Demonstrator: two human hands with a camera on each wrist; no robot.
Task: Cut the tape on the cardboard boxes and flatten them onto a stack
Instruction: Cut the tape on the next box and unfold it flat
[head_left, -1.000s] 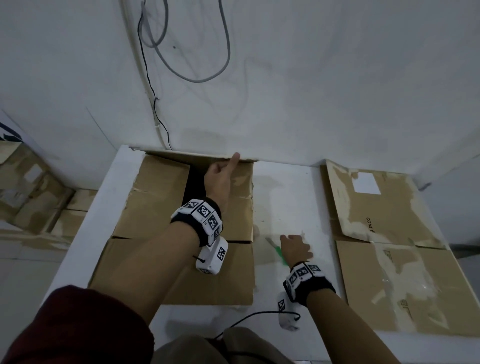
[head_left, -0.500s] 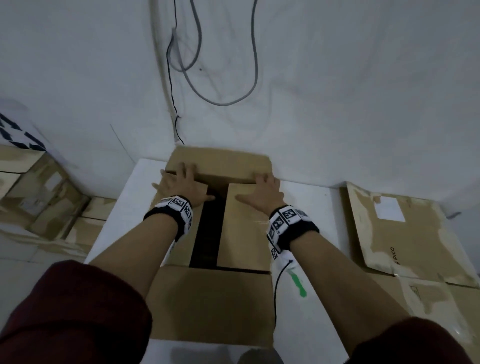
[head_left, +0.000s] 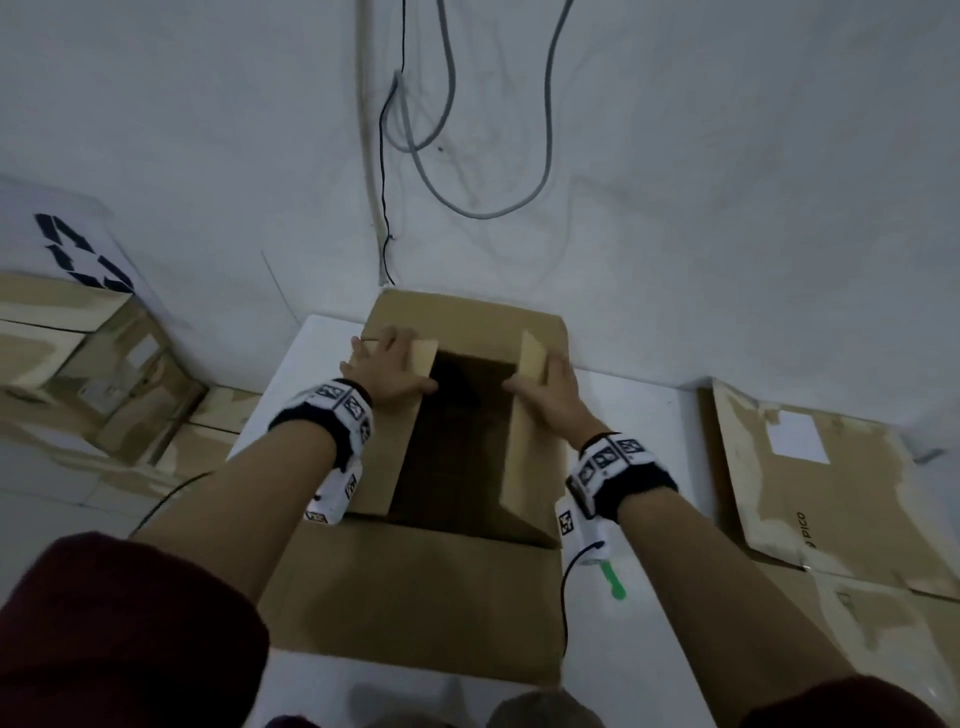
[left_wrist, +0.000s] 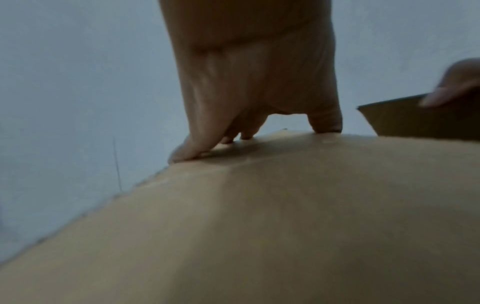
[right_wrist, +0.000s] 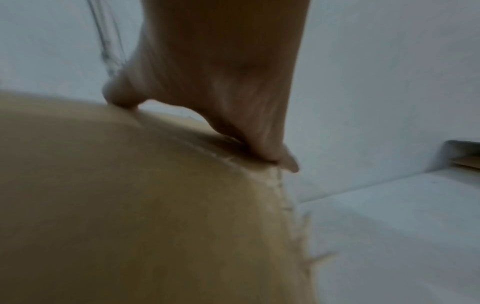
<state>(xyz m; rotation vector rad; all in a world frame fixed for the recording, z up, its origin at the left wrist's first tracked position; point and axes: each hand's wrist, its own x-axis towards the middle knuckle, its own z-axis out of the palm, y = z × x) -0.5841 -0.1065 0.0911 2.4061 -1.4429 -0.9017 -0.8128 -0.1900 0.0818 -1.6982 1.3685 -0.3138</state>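
A brown cardboard box (head_left: 415, 597) stands on the white table (head_left: 649, 415) with its top open and its inside dark. My left hand (head_left: 389, 369) lies flat on the left flap (head_left: 384, 467), fingers straight; the left wrist view shows the fingertips (left_wrist: 187, 152) pressing the flap (left_wrist: 259, 226). My right hand (head_left: 550, 395) lies flat on the right flap (head_left: 530, 467), and in the right wrist view its fingers (right_wrist: 272, 152) reach the flap's (right_wrist: 130, 205) outer edge. A green cutter (head_left: 613, 579) lies on the table by my right wrist.
Flattened cardboard sheets (head_left: 831, 509) lie on the table's right side. More cardboard boxes (head_left: 104, 374) are piled low at the left. Grey cables (head_left: 467, 197) hang on the white wall right behind the box.
A second ago my right hand was on the table by the green cutter; it moved onto the right flap. Since then both hands have spread apart and the flaps have swung outward, widening the opening.
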